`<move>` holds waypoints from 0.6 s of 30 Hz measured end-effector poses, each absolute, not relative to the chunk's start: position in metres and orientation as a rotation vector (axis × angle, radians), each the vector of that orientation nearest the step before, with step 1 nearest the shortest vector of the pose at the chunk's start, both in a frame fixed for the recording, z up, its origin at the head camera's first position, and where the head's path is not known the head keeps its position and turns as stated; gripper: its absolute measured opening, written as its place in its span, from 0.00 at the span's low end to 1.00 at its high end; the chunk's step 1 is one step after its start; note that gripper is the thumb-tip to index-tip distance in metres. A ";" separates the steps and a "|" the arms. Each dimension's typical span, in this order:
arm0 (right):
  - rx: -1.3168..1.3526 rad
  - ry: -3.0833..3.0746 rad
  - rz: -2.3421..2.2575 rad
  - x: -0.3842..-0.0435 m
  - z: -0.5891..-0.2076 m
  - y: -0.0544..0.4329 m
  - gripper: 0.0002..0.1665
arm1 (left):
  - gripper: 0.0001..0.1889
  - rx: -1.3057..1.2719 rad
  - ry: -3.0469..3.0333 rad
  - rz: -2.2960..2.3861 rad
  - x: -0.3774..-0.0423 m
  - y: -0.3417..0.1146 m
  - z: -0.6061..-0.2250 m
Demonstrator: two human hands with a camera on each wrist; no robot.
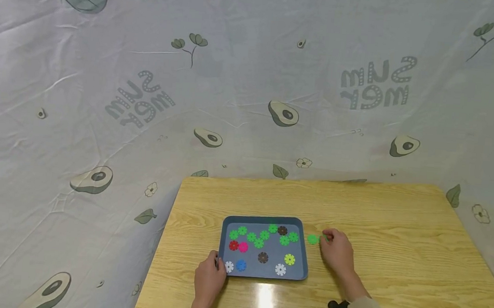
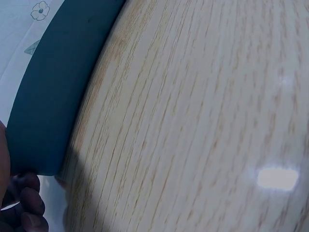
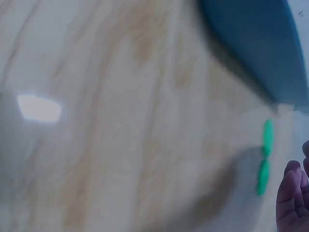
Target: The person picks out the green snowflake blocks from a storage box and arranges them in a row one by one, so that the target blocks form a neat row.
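Right of the tray [image 1: 275, 250], on the tabletop [image 1: 398, 219]: inner green notched disc [image 1: 312, 239], then outer green disc [image 3: 262, 177], just left of your right hand [image 1: 338, 253], the nearer. Round, no long axis. Fingers curled there; pinching, can't tell. Your left hand [image 1: 210, 277] grips the tray's near-left corner.

Blurred wood-grain tabletop [image 3: 120, 145], white glare [image 3: 39, 108] at nine o'clock, blue tray [image 3: 256, 53] at two, paired green pieces [image 3: 268, 137] between three and four, right hand [image 3: 292, 200] beside them at four, shadow [image 3: 207, 198] at five
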State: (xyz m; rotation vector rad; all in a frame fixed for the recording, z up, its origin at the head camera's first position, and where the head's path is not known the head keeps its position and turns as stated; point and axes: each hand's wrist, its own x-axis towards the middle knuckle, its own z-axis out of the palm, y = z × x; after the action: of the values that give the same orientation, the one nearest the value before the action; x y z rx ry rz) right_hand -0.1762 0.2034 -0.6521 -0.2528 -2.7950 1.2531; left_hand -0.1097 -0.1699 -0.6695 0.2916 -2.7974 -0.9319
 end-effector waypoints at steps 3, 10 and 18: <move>-0.208 -2.763 1.267 -0.179 -0.643 0.193 0.16 | 0.05 0.278 -2.787 -0.932 -0.109 -0.170 -0.671; -0.082 -2.754 1.325 -0.190 -0.629 0.151 0.15 | 0.04 0.238 -2.747 -0.947 -0.108 -0.171 -0.671; 0.096 -2.823 1.318 -0.191 -0.631 0.106 0.15 | 0.04 0.235 -2.751 -0.922 -0.108 -0.171 -0.671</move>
State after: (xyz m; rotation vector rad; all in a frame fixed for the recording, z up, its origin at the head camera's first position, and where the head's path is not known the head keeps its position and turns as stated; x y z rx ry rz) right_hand -0.1909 0.1056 -0.6310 0.0963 -2.8234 1.3180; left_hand -0.1078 -0.1707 -0.6706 0.2351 -2.7508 -0.9225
